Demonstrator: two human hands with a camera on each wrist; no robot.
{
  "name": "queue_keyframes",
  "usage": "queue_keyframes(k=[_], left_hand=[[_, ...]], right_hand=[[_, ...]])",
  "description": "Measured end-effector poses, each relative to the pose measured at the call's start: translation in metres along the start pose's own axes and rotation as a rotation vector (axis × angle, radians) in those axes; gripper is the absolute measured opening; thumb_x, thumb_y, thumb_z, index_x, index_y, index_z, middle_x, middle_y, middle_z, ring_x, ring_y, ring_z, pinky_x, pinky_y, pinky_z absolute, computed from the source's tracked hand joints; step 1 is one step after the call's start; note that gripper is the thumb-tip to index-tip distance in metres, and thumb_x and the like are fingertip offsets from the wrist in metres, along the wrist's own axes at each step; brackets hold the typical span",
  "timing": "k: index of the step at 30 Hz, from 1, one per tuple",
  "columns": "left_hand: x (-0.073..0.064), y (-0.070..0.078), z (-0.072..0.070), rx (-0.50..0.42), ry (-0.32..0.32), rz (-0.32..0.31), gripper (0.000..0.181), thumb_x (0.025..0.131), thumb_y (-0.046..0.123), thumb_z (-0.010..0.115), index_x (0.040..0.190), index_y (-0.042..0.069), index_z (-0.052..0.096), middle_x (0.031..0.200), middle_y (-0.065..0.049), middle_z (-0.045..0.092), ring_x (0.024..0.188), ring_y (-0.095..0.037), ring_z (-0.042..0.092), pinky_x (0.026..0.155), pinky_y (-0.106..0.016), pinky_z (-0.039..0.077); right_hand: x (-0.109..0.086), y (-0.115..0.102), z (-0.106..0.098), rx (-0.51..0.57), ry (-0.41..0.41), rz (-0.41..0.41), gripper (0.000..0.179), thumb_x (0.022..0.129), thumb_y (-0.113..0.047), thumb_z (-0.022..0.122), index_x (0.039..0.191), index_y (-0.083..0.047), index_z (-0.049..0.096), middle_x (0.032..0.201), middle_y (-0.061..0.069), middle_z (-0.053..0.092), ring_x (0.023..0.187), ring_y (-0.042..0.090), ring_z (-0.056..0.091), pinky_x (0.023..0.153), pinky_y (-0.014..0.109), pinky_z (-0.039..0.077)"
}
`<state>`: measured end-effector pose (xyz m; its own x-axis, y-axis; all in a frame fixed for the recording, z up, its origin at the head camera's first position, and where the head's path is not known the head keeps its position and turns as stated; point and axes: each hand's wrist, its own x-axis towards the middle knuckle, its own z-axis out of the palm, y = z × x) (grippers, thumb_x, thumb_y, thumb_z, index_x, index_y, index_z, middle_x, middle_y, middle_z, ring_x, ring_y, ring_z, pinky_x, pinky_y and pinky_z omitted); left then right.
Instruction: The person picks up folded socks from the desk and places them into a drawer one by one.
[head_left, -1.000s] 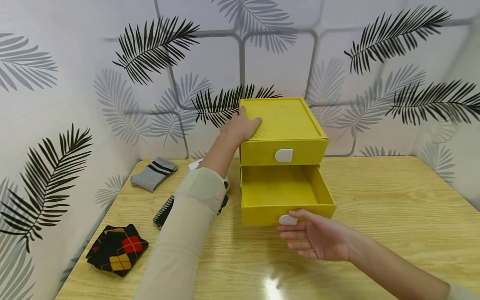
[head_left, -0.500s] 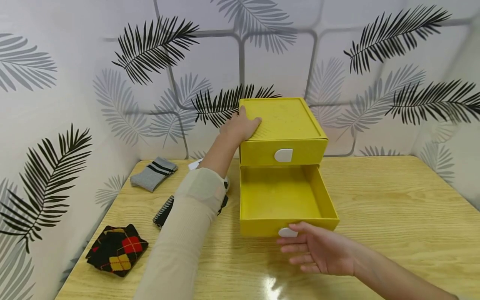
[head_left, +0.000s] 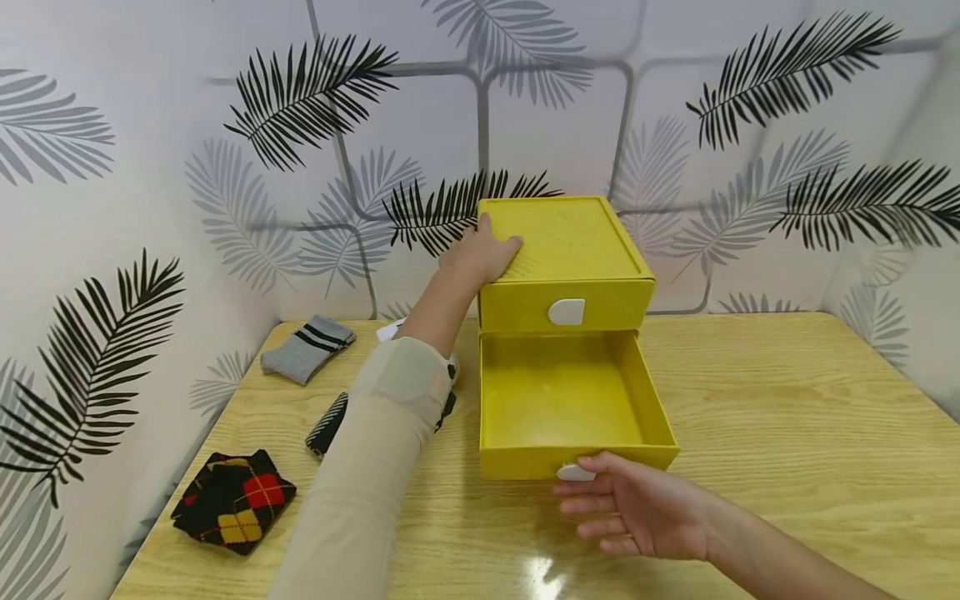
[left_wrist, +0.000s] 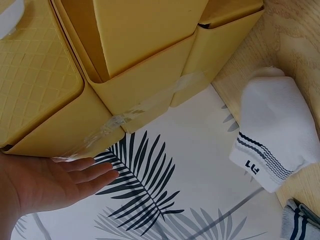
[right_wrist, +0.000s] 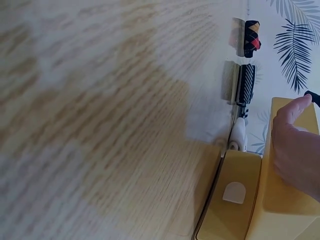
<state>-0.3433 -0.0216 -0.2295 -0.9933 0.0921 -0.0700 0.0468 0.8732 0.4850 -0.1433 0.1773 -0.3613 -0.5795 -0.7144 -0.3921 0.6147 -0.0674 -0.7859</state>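
Note:
A yellow two-drawer box (head_left: pixel 570 237) stands at the back of the wooden table (head_left: pixel 787 400). Its upper drawer is closed, with a white handle (head_left: pixel 566 311). The lower drawer (head_left: pixel 660 421) is pulled far out and is empty. My left hand (head_left: pixel 483 250) rests flat on the box's top left corner, fingers straight (left_wrist: pixel 50 180). My right hand (head_left: pixel 637 504) lies palm up at the lower drawer's front, its fingers loosely extended and its top finger touching that drawer's white handle (head_left: pixel 573 473). In the right wrist view my right hand (right_wrist: pixel 295 145) lies against the yellow front.
Socks lie left of the box: a grey one with black stripes (head_left: pixel 307 346), a black argyle pair (head_left: pixel 235 497), a black-and-white striped one (head_left: pixel 327 421) partly behind my left sleeve, and a white one (left_wrist: pixel 275 132). Leaf-patterned walls close the back and sides.
The lower drawer has slid further out toward me, with my right hand moving back along with its handle. My left hand has stayed on the box's top.

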Motion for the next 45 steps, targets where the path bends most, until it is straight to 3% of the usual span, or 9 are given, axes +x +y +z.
queue_keyframes(k=[10, 19, 22, 26, 29, 31, 33, 38, 45], left_hand=[[0.0, 0.001, 0.002, 0.002, 0.001, -0.004, 0.075, 0.093, 0.057, 0.031, 0.149, 0.018, 0.0, 0.15, -0.011, 0.016, 0.134, -0.031, 0.018, 0.103, -0.051, 0.019], [0.002, 0.0, 0.001, 0.005, -0.002, -0.005, 0.075, 0.093, 0.057, 0.031, 0.149, 0.019, -0.001, 0.151, -0.011, 0.016, 0.134, -0.03, 0.019, 0.104, -0.051, 0.019], [0.001, 0.0, 0.001, 0.002, -0.006, -0.006, 0.075, 0.093, 0.057, 0.031, 0.149, 0.019, -0.001, 0.151, -0.011, 0.016, 0.134, -0.031, 0.019, 0.103, -0.051, 0.019], [0.0, 0.001, 0.001, -0.005, -0.007, -0.004, 0.075, 0.093, 0.057, 0.031, 0.149, 0.019, -0.001, 0.15, -0.012, 0.016, 0.134, -0.031, 0.019, 0.104, -0.051, 0.019], [0.0, 0.0, 0.0, -0.003, -0.007, -0.005, 0.075, 0.093, 0.057, 0.031, 0.149, 0.019, -0.001, 0.15, -0.012, 0.016, 0.134, -0.031, 0.019, 0.104, -0.051, 0.019], [-0.001, 0.0, 0.0, -0.002, -0.007, -0.007, 0.075, 0.093, 0.057, 0.031, 0.149, 0.019, -0.001, 0.151, -0.012, 0.015, 0.134, -0.031, 0.019, 0.104, -0.051, 0.019], [0.0, 0.0, 0.0, 0.004, -0.009, -0.01, 0.075, 0.093, 0.057, 0.031, 0.149, 0.019, -0.001, 0.151, -0.012, 0.015, 0.134, -0.03, 0.02, 0.103, -0.051, 0.02], [0.001, 0.001, 0.003, -0.006, -0.006, -0.005, 0.075, 0.093, 0.057, 0.031, 0.149, 0.018, 0.0, 0.15, -0.012, 0.016, 0.134, -0.031, 0.019, 0.104, -0.05, 0.019], [0.004, -0.001, 0.004, -0.01, 0.015, -0.002, 0.076, 0.093, 0.057, 0.032, 0.149, 0.018, 0.001, 0.15, -0.013, 0.017, 0.133, -0.032, 0.021, 0.103, -0.052, 0.02]], right_hand=[[-0.012, -0.013, 0.014, 0.02, -0.165, 0.003, 0.05, 0.1, -0.037, 0.022, 0.123, -0.008, 0.054, 0.112, 0.0, 0.059, 0.089, 0.01, 0.061, 0.076, 0.023, 0.048], [-0.036, -0.099, 0.018, -0.09, -0.209, -0.342, 0.047, 0.103, -0.022, 0.018, 0.119, -0.006, 0.059, 0.113, 0.006, 0.061, 0.094, 0.019, 0.06, 0.081, 0.029, 0.048], [-0.039, -0.132, 0.011, -0.274, -0.058, -0.512, 0.041, 0.103, -0.02, 0.026, 0.116, -0.005, 0.061, 0.11, 0.008, 0.063, 0.092, 0.021, 0.062, 0.08, 0.031, 0.049], [-0.034, -0.172, 0.002, -0.852, 0.499, -0.67, 0.036, 0.099, -0.029, 0.043, 0.116, -0.001, 0.059, 0.108, 0.011, 0.062, 0.092, 0.022, 0.061, 0.076, 0.033, 0.05], [-0.022, -0.196, -0.012, -1.301, 0.889, -0.578, 0.047, 0.096, -0.038, 0.046, 0.122, 0.001, 0.054, 0.116, 0.018, 0.057, 0.103, 0.032, 0.054, 0.081, 0.043, 0.046], [-0.011, -0.208, -0.025, -1.503, 0.99, -0.487, 0.055, 0.096, -0.043, 0.04, 0.129, 0.0, 0.049, 0.126, 0.023, 0.049, 0.113, 0.041, 0.044, 0.087, 0.054, 0.039], [0.0, -0.217, -0.038, -1.604, 0.993, -0.388, 0.064, 0.096, -0.05, 0.033, 0.136, -0.001, 0.04, 0.136, 0.025, 0.038, 0.121, 0.045, 0.033, 0.093, 0.06, 0.028], [0.018, -0.229, -0.058, -1.668, 0.835, -0.199, 0.081, 0.094, -0.06, 0.018, 0.146, 0.001, 0.013, 0.148, 0.025, 0.011, 0.133, 0.043, 0.008, 0.103, 0.057, 0.007], [0.028, -0.233, -0.058, -1.684, 0.807, -0.089, 0.085, 0.091, -0.064, 0.019, 0.147, 0.0, 0.008, 0.15, 0.022, 0.003, 0.133, 0.043, 0.002, 0.102, 0.059, 0.003]])
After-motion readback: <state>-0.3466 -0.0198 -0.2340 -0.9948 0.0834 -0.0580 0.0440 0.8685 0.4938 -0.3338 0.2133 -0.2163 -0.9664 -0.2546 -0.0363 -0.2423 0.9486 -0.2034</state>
